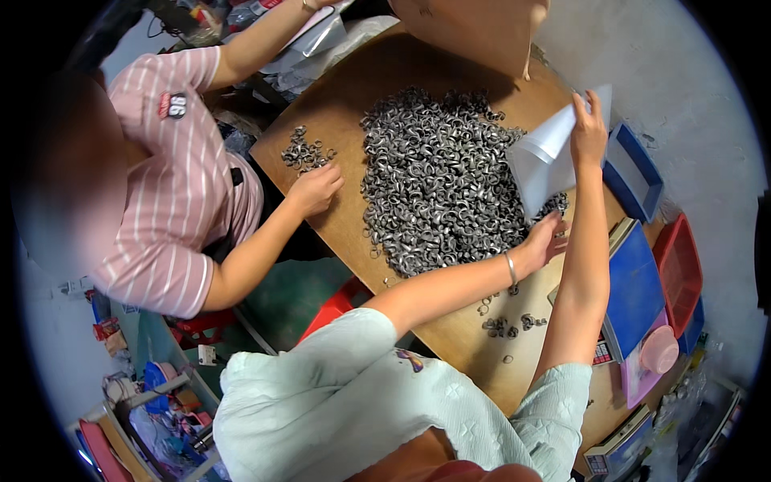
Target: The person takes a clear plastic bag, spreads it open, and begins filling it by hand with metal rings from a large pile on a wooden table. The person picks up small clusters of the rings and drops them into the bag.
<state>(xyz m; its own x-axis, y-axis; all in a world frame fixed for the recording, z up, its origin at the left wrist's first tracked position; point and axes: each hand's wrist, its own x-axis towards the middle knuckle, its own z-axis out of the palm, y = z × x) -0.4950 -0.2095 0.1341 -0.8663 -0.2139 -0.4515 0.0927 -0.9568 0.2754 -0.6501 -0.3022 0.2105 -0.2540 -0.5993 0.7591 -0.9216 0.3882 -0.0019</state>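
A large heap of small dark metal rings (442,177) covers the middle of the wooden table (353,265). My right hand (590,132) grips the upper edge of a clear plastic bag (542,153), which hangs tilted over the heap's right side. Below the bag, at the heap's lower right edge, is my left hand (546,238), its fingers stretched out and apart. Some rings lie close to those fingers; whether they touch is hard to see. A few loose rings (502,325) are scattered nearer me, below my left forearm.
Across the left corner, a co-worker's hand (317,190) is beside a small group of rings (303,151). A cardboard box (474,32) stands at the far edge. Along the right are a blue tray (649,193), a red tray (679,273), a blue-topped scale (634,289) and a pink bowl (660,349).
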